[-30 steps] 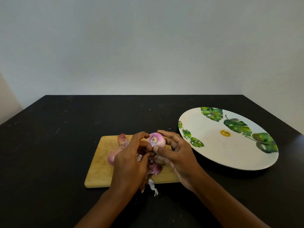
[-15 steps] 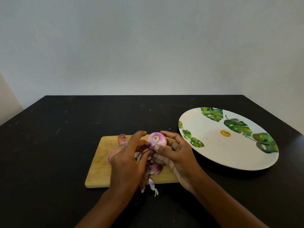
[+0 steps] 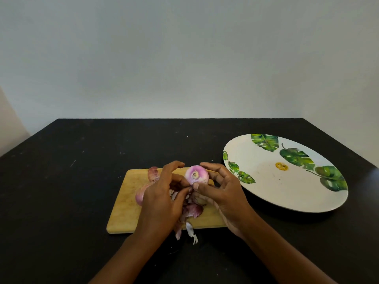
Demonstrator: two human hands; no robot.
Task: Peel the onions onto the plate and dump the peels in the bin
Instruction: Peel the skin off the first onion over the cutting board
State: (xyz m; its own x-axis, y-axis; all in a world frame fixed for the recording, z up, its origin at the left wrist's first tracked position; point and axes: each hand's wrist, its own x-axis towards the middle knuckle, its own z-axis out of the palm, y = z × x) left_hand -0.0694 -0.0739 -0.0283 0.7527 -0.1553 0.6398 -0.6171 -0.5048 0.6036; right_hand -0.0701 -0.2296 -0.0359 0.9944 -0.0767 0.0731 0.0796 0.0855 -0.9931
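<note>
My right hand (image 3: 220, 193) grips a partly peeled purple onion (image 3: 196, 174) above the wooden cutting board (image 3: 125, 203), cut end facing me. My left hand (image 3: 162, 198) is just left of it, fingers curled, thumb and fingertips pinching at a strip of skin under the onion. Loose purple peels (image 3: 191, 212) lie on the board below both hands, some hanging over its near edge. Another onion (image 3: 140, 194) lies on the board, half hidden by my left hand. The large white plate with green leaves (image 3: 266, 181) sits to the right, holding no onions.
The black table (image 3: 61, 191) carries the board at centre and the plate at right. A dry peel (image 3: 152, 174) stands at the board's far edge. A plain wall rises behind the table. No bin is in view.
The onion has turned slightly in my right hand and my left fingers have shifted down toward the skin beneath it. Board, peels and plate have not moved.
</note>
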